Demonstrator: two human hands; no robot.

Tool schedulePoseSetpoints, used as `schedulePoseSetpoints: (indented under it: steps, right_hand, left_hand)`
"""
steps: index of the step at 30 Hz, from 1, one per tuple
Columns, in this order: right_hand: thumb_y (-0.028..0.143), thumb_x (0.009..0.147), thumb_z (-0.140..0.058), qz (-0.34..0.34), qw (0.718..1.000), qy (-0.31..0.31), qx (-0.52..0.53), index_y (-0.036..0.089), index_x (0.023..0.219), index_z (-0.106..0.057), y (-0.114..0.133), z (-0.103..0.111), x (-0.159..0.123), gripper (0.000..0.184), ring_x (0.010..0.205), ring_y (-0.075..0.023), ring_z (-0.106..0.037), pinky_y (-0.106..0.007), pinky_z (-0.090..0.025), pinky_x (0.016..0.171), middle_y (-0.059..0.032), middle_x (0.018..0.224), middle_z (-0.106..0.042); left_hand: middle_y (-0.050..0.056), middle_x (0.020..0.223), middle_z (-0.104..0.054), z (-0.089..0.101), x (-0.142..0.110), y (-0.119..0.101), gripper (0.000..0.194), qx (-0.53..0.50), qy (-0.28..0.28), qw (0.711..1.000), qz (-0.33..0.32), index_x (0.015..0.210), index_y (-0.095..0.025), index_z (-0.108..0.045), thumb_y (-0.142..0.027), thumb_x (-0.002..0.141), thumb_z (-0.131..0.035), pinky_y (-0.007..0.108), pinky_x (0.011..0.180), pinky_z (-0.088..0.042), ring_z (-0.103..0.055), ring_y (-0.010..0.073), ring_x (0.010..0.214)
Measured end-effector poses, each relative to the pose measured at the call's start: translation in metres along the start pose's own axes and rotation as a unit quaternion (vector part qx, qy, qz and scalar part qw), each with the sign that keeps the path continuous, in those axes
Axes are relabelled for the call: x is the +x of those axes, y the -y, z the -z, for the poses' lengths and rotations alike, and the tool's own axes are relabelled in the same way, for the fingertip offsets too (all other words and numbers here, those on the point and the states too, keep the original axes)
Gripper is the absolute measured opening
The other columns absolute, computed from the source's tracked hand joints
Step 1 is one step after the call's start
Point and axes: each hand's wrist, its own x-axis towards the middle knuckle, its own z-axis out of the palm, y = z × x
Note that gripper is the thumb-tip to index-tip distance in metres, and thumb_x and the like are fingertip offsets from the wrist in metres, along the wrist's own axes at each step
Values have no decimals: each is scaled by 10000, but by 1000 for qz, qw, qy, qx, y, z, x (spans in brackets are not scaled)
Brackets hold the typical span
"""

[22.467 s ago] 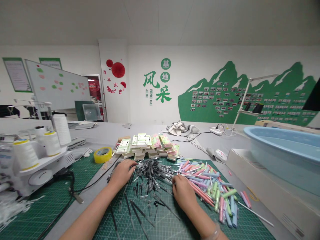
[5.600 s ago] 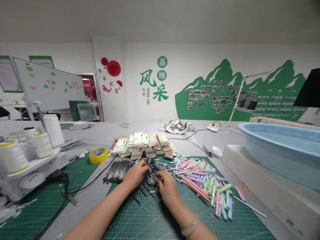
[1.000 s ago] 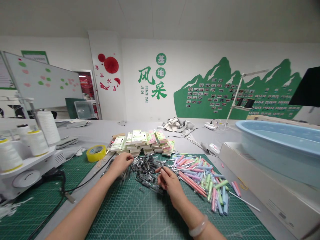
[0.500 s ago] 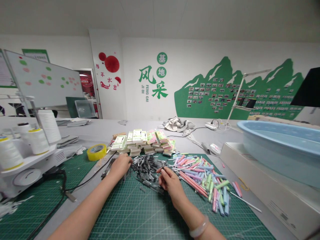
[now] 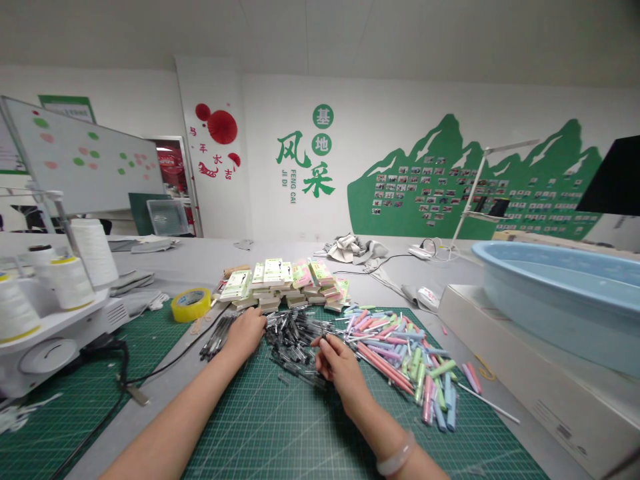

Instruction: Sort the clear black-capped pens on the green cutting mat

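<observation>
A pile of black and clear pen parts [image 5: 293, 337] lies on the green cutting mat [image 5: 280, 433]. My left hand [image 5: 247, 332] is at the left edge of this pile, its fingers curled together, and what is under the fingertips is hidden. Beside that wrist lies a bunch of dark pens [image 5: 216, 339]. My right hand [image 5: 335, 363] hovers at the pile's right side with thumb and fingers pinched; something small and dark shows at the tips, too small to name. Right of it spreads a heap of pastel pen barrels [image 5: 400, 350], pink, blue, green and purple.
Stacked small printed boxes [image 5: 275, 277] stand behind the pile. Yellow tape [image 5: 191, 305] and a sewing machine with thread cones [image 5: 70, 283] are on the left. A blue basin [image 5: 560, 293] rests on a white box [image 5: 530, 373] at the right. A black cable [image 5: 170, 365] crosses the left side.
My left hand has shifted slightly right and up at the pile's edge, showing more of the dark pens beside it. My right hand keeps its pinch almost unmoved.
</observation>
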Motion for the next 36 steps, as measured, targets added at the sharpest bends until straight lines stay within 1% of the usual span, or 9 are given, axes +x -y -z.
schedulePoseSetpoints:
  steps: [6,10,14,16,19,21,24,27,36]
  right_hand:
    - [478,829,-490,-3,1000,2,-3,179,850,-584,-1,0,-1,315,389,-47,-346,-184,-181,391,46,522,-515]
    - [462,833,-492,1,1000,-2,-16,172,890,-614,-1,1,0,320,410,-54,-356,-189,-194,408,40,535,-517]
    - [441,838,-491,10,999,2,-42,171,1003,-632,-1,2,0,346,462,-74,-382,-201,-228,443,20,576,-544]
    - [426,851,-470,23,998,11,-59,173,1056,-626,-1,2,-1,361,480,-85,-385,-210,-241,459,11,596,-560]
    - [405,861,-452,46,994,18,-99,173,1098,-622,-1,1,-3,373,489,-101,-390,-226,-269,480,9,592,-565]
    - [394,861,-451,59,990,14,-128,175,1105,-626,0,0,-4,371,497,-113,-406,-237,-293,499,9,583,-565]
    - [384,862,-448,68,984,5,-163,189,1103,-633,2,0,-4,361,510,-131,-432,-250,-322,520,5,581,-572]
    - [371,865,-444,75,980,-3,-186,213,1083,-646,3,-1,-5,337,524,-146,-454,-256,-338,535,5,576,-576]
    - [277,841,-477,119,955,-20,-273,254,1023,-680,10,-2,-4,273,665,-191,-561,-287,-386,660,-8,675,-640]
  left_hand:
    - [91,914,-591,2,-1,-1,124,2,-9,1000,-9,753,-180,-635,-177,781,-513,298,783,-400,-524,221,939]
    - [76,903,-611,11,-2,-1,128,-14,-30,999,4,822,-192,-608,-234,809,-488,285,747,-400,-554,207,885]
    - [28,770,-636,26,-3,-14,134,-158,-68,984,36,872,-212,-585,-295,805,-505,265,677,-404,-584,179,731]
    - [15,730,-633,34,-3,-28,141,-294,-60,954,-3,857,-206,-591,-311,796,-520,253,657,-418,-584,163,691]
    - [7,692,-617,42,-5,-51,197,-503,13,863,-53,873,-180,-594,-347,788,-532,235,572,-438,-565,141,603]
    - [3,701,-607,45,-8,-63,210,-584,45,808,-63,873,-164,-593,-341,764,-566,229,542,-441,-543,124,567]
    - [-2,711,-596,48,-12,-72,193,-635,58,768,-67,853,-150,-595,-302,735,-603,222,542,-435,-522,104,556]
    - [-8,685,-583,50,-15,-74,180,-647,61,757,-69,844,-145,-601,-286,733,-610,218,544,-424,-511,98,554]
    - [-5,689,-598,52,-16,-76,183,-627,73,773,-64,805,-143,-616,-291,701,-642,229,538,-427,-517,104,546]
